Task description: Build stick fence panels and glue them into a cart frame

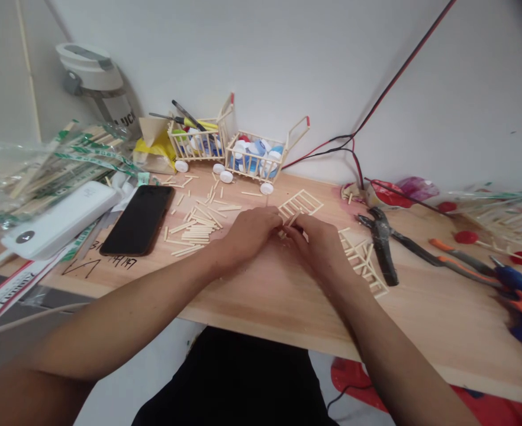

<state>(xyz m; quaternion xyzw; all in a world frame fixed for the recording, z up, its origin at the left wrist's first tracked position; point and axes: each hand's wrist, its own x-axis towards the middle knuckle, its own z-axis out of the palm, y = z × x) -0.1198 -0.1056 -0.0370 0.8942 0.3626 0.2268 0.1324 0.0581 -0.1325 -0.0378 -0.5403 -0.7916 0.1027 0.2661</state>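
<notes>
My left hand [255, 232] rests low over the wooden table [252, 302], its fingers closed, and what they pinch is hidden. Close beside it, my right hand [318, 235] pinches a short wooden stick [293, 218] between thumb and fingers. The fingertips of both hands almost meet. Just beyond them lies a ladder-like stick frame [308, 202]. More stick frames [366, 266] lie partly behind my right wrist. To the left of my left hand is a loose pile of cut sticks [196, 229].
Two stick-built carts [254, 157] with bottle caps inside stand by the wall. A phone [137, 220], a white power bank [63, 219] and bagged sticks [70, 160] are at left. Pliers [383, 245], orange-handled cutters [447, 260] and a blue glue gun [521, 296] lie at right.
</notes>
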